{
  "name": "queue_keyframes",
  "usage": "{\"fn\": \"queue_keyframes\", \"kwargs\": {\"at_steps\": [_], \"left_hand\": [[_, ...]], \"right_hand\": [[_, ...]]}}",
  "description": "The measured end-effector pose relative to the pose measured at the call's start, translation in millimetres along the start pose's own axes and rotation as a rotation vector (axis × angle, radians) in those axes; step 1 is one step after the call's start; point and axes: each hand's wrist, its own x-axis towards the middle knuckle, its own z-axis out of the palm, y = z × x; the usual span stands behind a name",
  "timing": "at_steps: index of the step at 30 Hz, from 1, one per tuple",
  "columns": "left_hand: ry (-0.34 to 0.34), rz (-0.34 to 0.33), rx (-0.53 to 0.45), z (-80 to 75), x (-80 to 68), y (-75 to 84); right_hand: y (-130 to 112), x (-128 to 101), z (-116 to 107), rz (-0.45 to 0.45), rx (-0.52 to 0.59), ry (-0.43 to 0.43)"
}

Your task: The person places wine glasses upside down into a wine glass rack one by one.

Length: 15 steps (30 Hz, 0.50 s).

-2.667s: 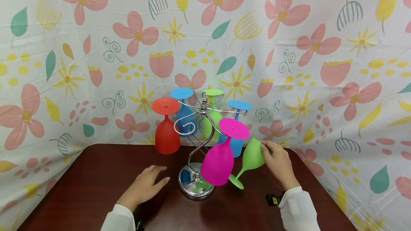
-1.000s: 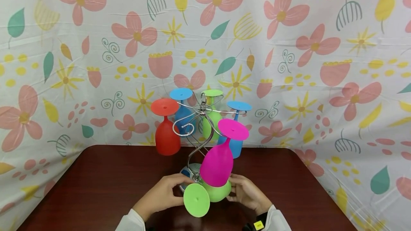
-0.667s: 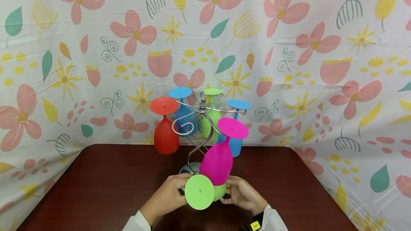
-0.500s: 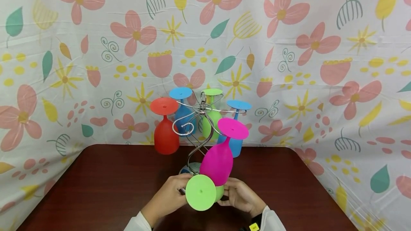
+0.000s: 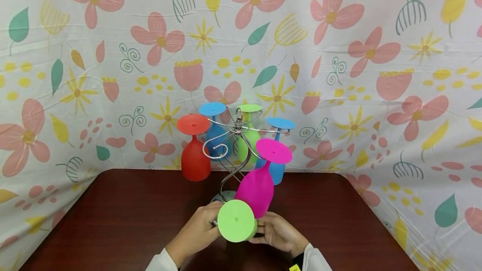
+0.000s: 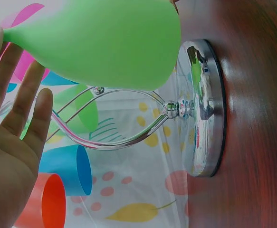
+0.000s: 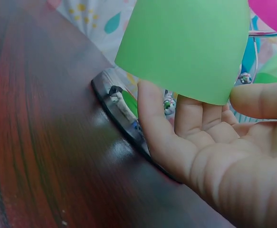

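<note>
We are working over a dark red table (image 5: 113,221), in front of a flowered cloth backdrop (image 5: 339,53). In the middle stands the chrome glass rack (image 5: 235,137), with its round base (image 6: 205,109) flat on the wood. Five plastic goblets hang upside down from its arms: a red goblet (image 5: 195,154), two blue goblets (image 5: 214,131), a green one at the back, and the magenta goblet (image 5: 260,183) nearest to us.

The green goblet (image 5: 236,221) is in our two hands, low and just in front of the rack base, with its foot turned toward us and its bowl toward the rack. Our right hand (image 5: 280,233) cups the bowl near its rim, fingers curled under it. Our left hand (image 5: 199,233) lies against the narrow end of the bowl with rather straight fingers (image 6: 22,99); we cannot tell if it really grasps the stem.

We think the main risk is the magenta goblet, which hangs touching or almost touching above our goblet. If we lift straight up, we may knock it, and it can swing or slide off its wire arm. The rack is also light-looking and loaded; a push on its curved stem could tip it. Finally, the smooth bowl may slip, because mostly one hand carries it.
</note>
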Motion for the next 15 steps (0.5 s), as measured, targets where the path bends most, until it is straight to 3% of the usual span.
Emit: {"fn": "queue_keyframes", "kwargs": {"at_steps": [10, 15], "left_hand": [[-0.002, -0.024, 0.001, -5.1, -2.5, -0.1], [-0.033, -0.103, -0.032, -11.7, -4.3, 2.8]], "right_hand": [[1.4, 4.9, -2.1, -0.016, -0.141, 0.033], [1.4, 5.1, -2.9, -0.005, -0.266, 0.152]]}}
